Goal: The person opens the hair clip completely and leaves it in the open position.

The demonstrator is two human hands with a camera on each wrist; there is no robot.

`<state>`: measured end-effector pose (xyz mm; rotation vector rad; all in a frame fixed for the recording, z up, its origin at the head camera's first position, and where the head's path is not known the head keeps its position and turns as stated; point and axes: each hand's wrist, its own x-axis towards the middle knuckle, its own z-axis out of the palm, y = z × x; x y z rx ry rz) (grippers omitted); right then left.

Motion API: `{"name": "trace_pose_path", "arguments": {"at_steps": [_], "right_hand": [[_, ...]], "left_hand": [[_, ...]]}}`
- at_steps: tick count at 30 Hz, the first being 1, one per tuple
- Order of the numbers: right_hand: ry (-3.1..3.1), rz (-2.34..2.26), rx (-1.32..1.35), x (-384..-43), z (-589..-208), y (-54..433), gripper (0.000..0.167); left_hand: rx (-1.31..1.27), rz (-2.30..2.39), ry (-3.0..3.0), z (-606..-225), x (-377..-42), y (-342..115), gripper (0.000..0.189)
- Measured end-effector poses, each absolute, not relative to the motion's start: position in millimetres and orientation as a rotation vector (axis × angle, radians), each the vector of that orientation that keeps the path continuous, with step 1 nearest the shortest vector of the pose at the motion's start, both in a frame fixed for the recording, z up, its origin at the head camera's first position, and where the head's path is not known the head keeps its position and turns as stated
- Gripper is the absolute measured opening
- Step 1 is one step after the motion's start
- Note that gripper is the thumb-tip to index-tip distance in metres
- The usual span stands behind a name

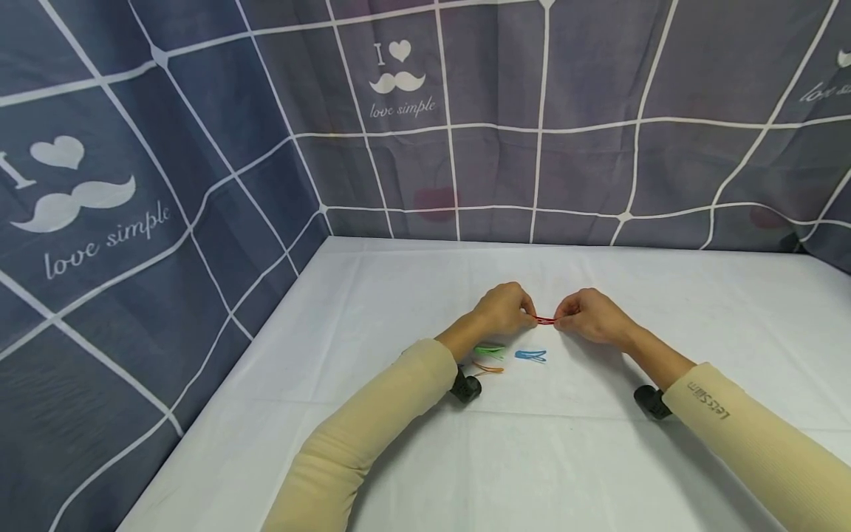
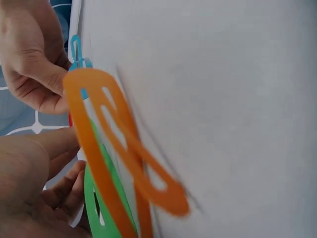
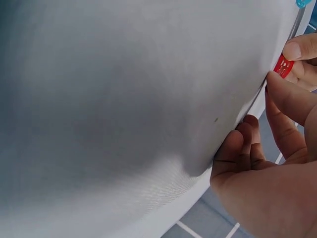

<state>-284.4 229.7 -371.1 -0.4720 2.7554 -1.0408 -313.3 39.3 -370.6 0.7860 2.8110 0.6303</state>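
Note:
A red snap hair clip (image 1: 546, 321) spans the gap between the two hands, just above the white table. My left hand (image 1: 503, 308) pinches its left end between thumb and fingers. At the other end, my right hand (image 1: 594, 316) pinches it too; the right wrist view shows the red clip (image 3: 284, 67) partly covered by fingertips. Nearer to me lie a green hair clip (image 1: 490, 351), a blue hair clip (image 1: 531, 355) and an orange hair clip (image 1: 490, 368). In the left wrist view the orange clip (image 2: 89, 134) looms large, its inner tongue sprung out from the frame.
A white cloth (image 1: 412, 443) covers the table. Dark checked curtains (image 1: 492, 177) hang along its back and left sides. Black wrist cameras (image 1: 467, 388) sit under both forearms, the left one close to the orange clip.

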Motion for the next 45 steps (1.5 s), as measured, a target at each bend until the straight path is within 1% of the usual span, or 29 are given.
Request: {"name": "trace_pose_path", "arguments": {"at_steps": [7,17,23,29,33,41,45], "right_hand": [[2.729,-1.068,-0.491,-280.4,-365.1,225.7,0.003],[2.685,-1.216,-0.496,-259.1,-350.6,218.1,0.006],[2.727,-1.288,-0.584,-233.1,-349.7,216.0,0.01],[2.809,-1.324,-0.675,-207.3,-348.0,207.7,0.004],[2.832,-1.357,-0.735,-193.9,-348.0,200.9,0.003],[2.952,-1.357,-0.897,-179.8,-355.6,188.6,0.014],[2.96,-1.363,-0.888,-176.4,-357.4,184.4,0.015]], "left_hand": [[0.84,0.644,2.778,-365.2,-309.9,30.7,0.007],[0.905,0.918,2.642,-358.1,-298.1,7.5,0.009],[1.013,0.983,2.595,-346.9,-278.4,-7.7,0.011],[1.123,1.039,2.573,-338.2,-253.0,-24.1,0.009],[1.134,1.1,2.558,-335.8,-238.6,-31.4,0.005],[1.144,1.236,2.544,-347.8,-221.3,-44.9,0.004],[1.147,1.281,2.549,-351.4,-215.6,-47.8,0.004]]}}
